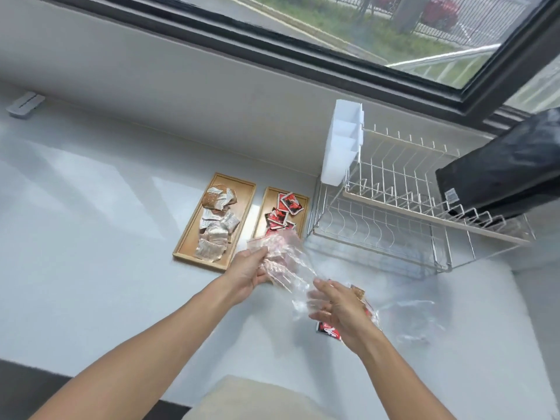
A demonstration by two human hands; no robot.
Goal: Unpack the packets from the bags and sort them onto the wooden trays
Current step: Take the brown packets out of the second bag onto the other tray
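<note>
Here the crumpled clear plastic bag [283, 262] is held above the pale bench [91, 237], just near of the two wooden trays. The left hand [247, 272] has its grip closed on the bag's far end; the right hand [336, 307] rests with fingers loosely spread against the bag's near end, and I cannot tell whether it truly pinches the film. Under that hand lie a few loose red-and-black packets [328, 328] and a brownish one, beside another slack clear bag [415, 319] to the right.

The left wooden tray [242, 189] carries silver-and-brown packets [215, 225]; the right wooden tray [266, 201] carries red-and-black ones, its near end hidden behind the bag.

The risk, as I judge it: the film is limp and slippery, so shaking it over the trays could spill packets onto the wrong pile, or onto the bench. Farther right, the white wire dish rack [394, 213] stands close enough to catch a sliding packet.
</note>
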